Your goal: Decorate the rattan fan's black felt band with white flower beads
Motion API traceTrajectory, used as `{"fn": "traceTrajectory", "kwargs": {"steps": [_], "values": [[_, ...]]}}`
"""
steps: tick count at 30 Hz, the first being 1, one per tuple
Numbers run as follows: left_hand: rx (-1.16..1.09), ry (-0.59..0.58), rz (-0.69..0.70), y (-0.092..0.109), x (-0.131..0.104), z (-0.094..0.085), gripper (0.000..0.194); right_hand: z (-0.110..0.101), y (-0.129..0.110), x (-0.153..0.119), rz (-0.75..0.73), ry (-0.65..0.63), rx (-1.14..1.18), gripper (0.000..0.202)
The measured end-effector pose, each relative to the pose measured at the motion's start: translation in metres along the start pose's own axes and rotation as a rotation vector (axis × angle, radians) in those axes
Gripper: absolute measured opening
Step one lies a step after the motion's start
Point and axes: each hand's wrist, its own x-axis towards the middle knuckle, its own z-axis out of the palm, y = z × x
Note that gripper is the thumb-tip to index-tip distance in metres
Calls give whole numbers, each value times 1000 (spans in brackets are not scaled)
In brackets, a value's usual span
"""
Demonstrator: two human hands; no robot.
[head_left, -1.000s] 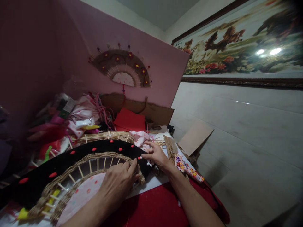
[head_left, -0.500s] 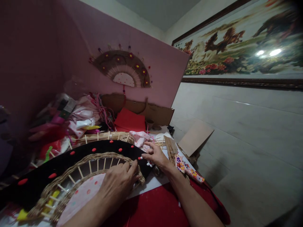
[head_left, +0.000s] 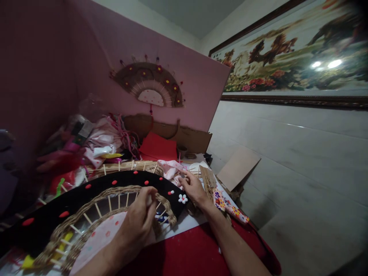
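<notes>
A large fan-shaped piece has a black band [head_left: 100, 186] with red dots, a woven rope border and thin sticks. Near the band's right end is a white flower [head_left: 183, 198] with a red centre; one white piece [head_left: 172, 192] sits beside a red dot up and left of it. Over the rope and sticks, my left hand [head_left: 141, 214] is closed with fingertips pinched; anything between them is too small to name. My right hand [head_left: 194, 188] is just above the flower, thumb and forefinger close together at a small greyish thing that I cannot make out.
Behind lie red sheets [head_left: 158, 147], a bundle of thin sticks [head_left: 115, 167] and a heap of cloth and bags [head_left: 100, 134]. Flower-patterned pieces [head_left: 230, 207] lie right of my right hand. A finished-looking fan [head_left: 151, 84] hangs on the pink board [head_left: 198, 84].
My left hand has lifted and drawn back left, its fingers now pinched. My right hand has shifted slightly up and right, away from the band, leaving the white flower in full view.
</notes>
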Motion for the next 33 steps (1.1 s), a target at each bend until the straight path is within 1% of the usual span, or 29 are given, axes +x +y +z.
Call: {"fn": "traceTrajectory", "kwargs": {"steps": [2, 3, 4, 6, 7, 9, 11, 13, 16, 18, 21, 24, 28, 33], "values": [[-318, -2, -171, 7, 3, -3, 18, -4, -7, -3, -119, 155, -176, 27], [-485, -22, -238, 11, 5, -4, 21, -6, -12, -6, -193, 230, -232, 24], [-640, -50, -286, 13, 7, -5, 25, -8, -17, -8, -258, 274, -253, 23], [-869, -125, -348, 16, 10, -7, 30, -12, -28, -15, -381, 326, -212, 20], [-941, -162, -370, 16, 10, -8, 31, -14, -33, -18, -446, 334, -180, 18], [-1035, -197, -430, 15, 11, -9, 33, -16, -43, -26, -568, 325, -125, 18], [-1078, -211, -508, 13, 10, -11, 34, -17, -50, -33, -666, 263, -86, 21], [-1106, -210, -570, 12, 9, -11, 35, -16, -55, -40, -727, 179, -61, 23], [-1129, -178, -635, 13, 9, -10, 35, -11, -57, -45, -782, 75, -36, 26], [-1131, -149, -650, 15, 9, -9, 31, -7, -57, -47, -802, 11, -35, 26], [-1121, -136, -618, 15, 9, -6, 22, -2, -55, -48, -805, -70, -65, 27], [-1114, -127, -559, 13, 8, -3, 20, 1, -54, -47, -784, -120, -113, 25], [-1106, -117, -503, 11, 8, 0, 22, 3, -54, -46, -792, -152, -104, 21], [-1046, -123, -506, 9, 6, 2, 23, 4, -55, -46, -789, -171, -70, 14]]}}
